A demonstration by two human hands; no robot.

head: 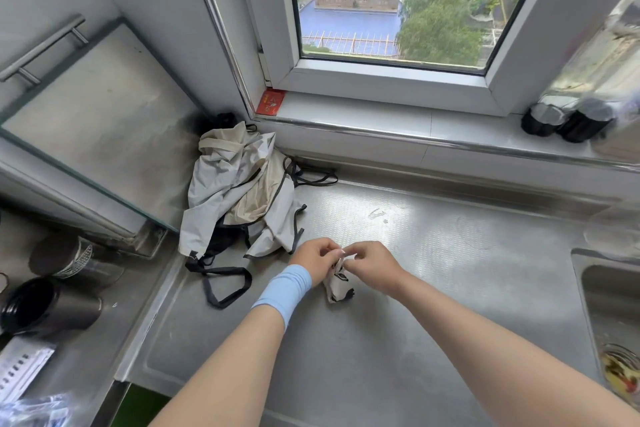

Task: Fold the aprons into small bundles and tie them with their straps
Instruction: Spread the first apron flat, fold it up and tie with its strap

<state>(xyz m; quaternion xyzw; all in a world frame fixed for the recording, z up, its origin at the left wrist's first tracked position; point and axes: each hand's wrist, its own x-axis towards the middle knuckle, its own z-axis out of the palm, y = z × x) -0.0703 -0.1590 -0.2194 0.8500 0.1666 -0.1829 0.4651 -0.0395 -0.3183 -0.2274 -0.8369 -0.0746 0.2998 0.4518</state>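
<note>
Steel counter (pixel 433 253) below a window, with a sink (pixel 609 288) at the right edge. A loose pile (pixel 239 191) of unfolded aprons lies in the back-left corner, its dark strap loops trailing toward the viewer. Just right of the pile, near the counter's middle, rests one small folded bundle (pixel 337 282), pale with dark trim. The left hand (pixel 313 258) and right hand (pixel 372 265) meet over the bundle's top, the fingers of each curled and pinching a pale end, probably the strap (pixel 349 256); the knot itself is hidden. Judged step: tying off. To do it well, keep the bundle pressed to the counter so the folds stay compact, pull both ends evenly outward, and seat the knot snug against the cloth.
</note>
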